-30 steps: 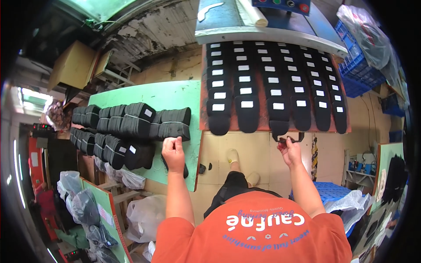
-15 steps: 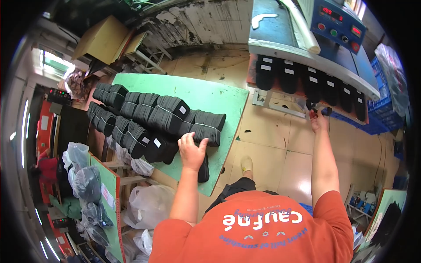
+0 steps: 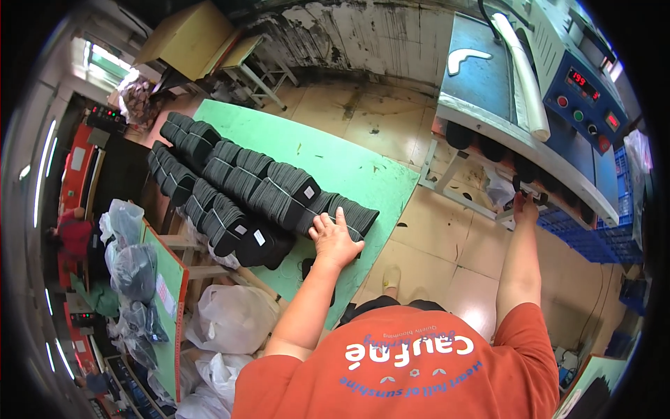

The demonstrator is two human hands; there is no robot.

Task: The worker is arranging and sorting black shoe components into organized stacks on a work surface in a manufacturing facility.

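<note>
My left hand [image 3: 336,241] rests with spread fingers on the near right end of a row of stacked black fabric pieces [image 3: 279,185]. These pieces stand in string-tied bundles, some with small white labels, on a green table [image 3: 363,164]. On the right, my right hand [image 3: 525,211] is closed round a dark handle [image 3: 541,199] at the front of a tray beneath a heated press [image 3: 481,77]. Rounded ends of black pieces [image 3: 492,148] stick out below the press edge; the rest of them is hidden underneath.
A blue control box [image 3: 583,91] with lit red digits sits on the press, beside a white tube [image 3: 523,84] and a white curved piece [image 3: 466,59]. Blue crates [image 3: 618,241] stand at the right. Plastic bags [image 3: 234,318] lie left of me, and a cardboard box [image 3: 185,42] stands behind.
The tray of labelled black pieces has slid in under the press, with my right hand at its handle. My left hand has come down onto the end of the stacked row.
</note>
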